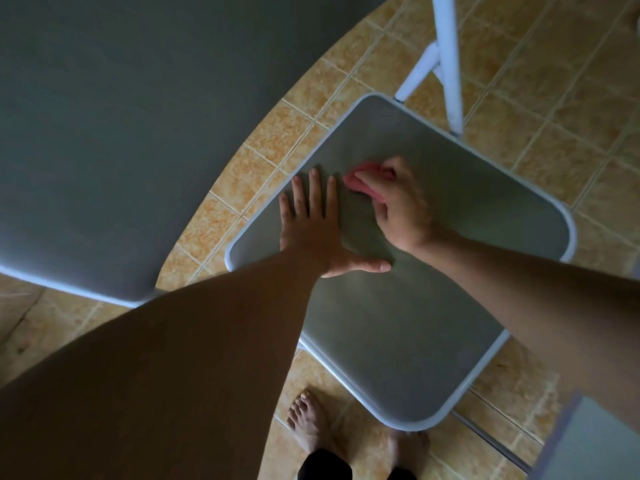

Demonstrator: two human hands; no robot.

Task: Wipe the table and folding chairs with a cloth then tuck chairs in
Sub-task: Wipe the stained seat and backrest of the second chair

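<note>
A: Status?
B: Table point(121, 133) far left, seat point(398, 341) just right of it, apart. My left hand point(311, 223) flat on the seat, fingers spread, bracing. Cloth point(360, 183) pink, bunched, mid-seat; right hand point(398, 206) curls round it (blurred).
A: Advice?
B: I'd press flatter, overlap strokes out to the seat's edge, brace firm.

**Left hand** point(311, 223): centre of frame, palm down and flat. The four fingers are straight, slightly spread and point up-frame, with the thumb stretched out to the right.

**Left forearm** point(207, 341): bare. It rises from the lower left corner to the centre and fills much of that quarter.

**Right hand** point(398, 206): just right of the left hand and not touching it, back uppermost. The fingers are curled and grip a pink cloth point(350, 184).

**Right forearm** point(536, 289): bare. It enters at the right edge and slants up-left to the wrist.
</note>
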